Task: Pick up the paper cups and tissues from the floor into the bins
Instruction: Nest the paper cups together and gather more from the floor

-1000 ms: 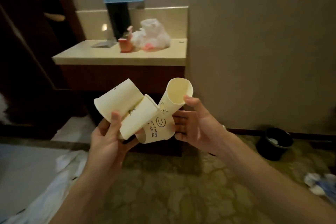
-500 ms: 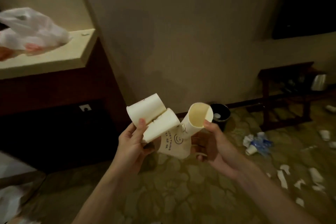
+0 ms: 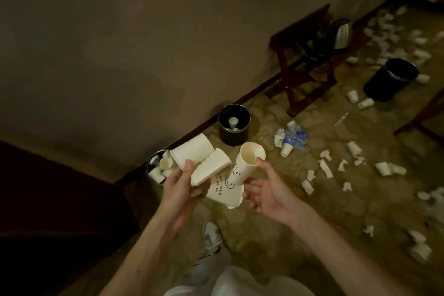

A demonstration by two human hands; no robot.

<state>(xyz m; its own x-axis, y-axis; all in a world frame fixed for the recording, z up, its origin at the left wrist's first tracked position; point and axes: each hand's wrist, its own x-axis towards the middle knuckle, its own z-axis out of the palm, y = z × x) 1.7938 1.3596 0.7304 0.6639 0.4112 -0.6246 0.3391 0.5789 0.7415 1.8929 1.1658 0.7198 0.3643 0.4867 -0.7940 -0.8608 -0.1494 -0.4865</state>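
Paper cups fill both your hands. Left hand [image 3: 177, 190]: thumb clamps two plain cups [image 3: 192, 151] side by side against the fingers. Right hand [image 3: 269, 192]: thumb pinches the rim of a tall doodle cup [image 3: 248, 163], fingers loosely curled underneath. A squashed smiley cup [image 3: 225, 187] is wedged between both hands; can't tell which one carries it. The bundle sits above the carpeted floor [image 3: 264, 235], just in front of a steel bin [image 3: 151, 160] at the wall with cups inside. Second bin [image 3: 234, 137] is just beyond, one cup in it. Third bin [image 3: 382, 86] is far right. Loose cups and tissues [image 3: 325, 168] litter the floor to your right.
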